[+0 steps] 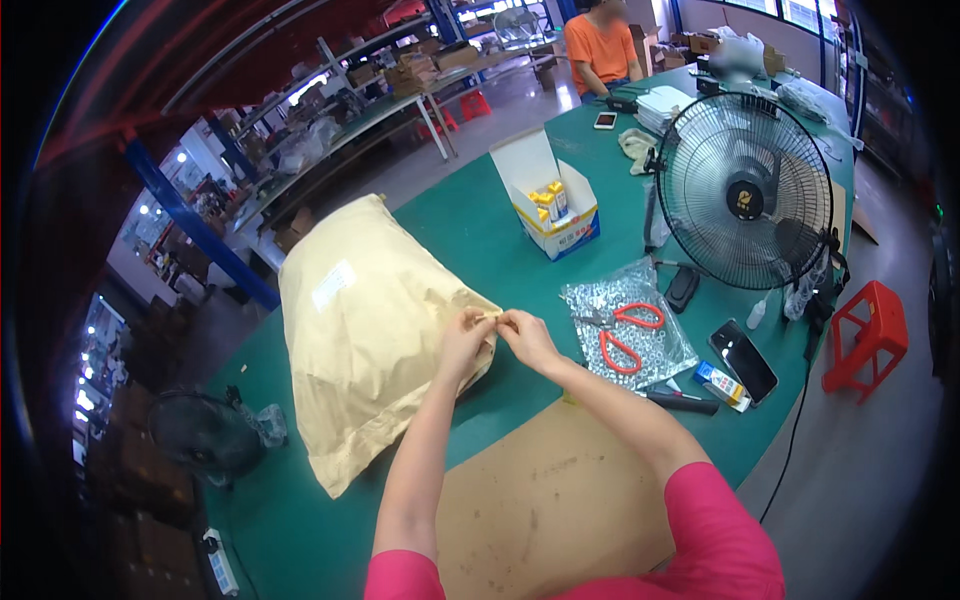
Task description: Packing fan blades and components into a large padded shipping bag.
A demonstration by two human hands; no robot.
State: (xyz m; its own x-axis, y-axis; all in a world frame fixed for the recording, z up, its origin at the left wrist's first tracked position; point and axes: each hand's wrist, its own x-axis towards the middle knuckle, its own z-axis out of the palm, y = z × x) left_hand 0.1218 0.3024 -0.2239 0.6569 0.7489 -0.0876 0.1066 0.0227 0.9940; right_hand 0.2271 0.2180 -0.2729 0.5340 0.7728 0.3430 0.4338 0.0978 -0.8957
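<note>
A large, bulging cream-coloured sack [360, 300] with a white label [334, 285] lies on the green table. At its right corner, my left hand [463, 341] pinches the gathered edge of the fabric. My right hand [527, 339] meets it there, fingertips closed on the same corner. Something thin and pale shows between the two sets of fingertips, too small to make out. Right of my hands, red-handled scissors [621, 319] rest on a clear plastic bag [652, 360] of small metal rings or nuts.
An open carton [571, 238] with small yellow-and-white boxes stands beyond my hands. A black fan [742, 202], a smartphone [744, 361] and a small box [721, 385] are at right. Cardboard [555, 495] lies before me. A small fan [206, 435] sits left; a person [600, 49] sits across.
</note>
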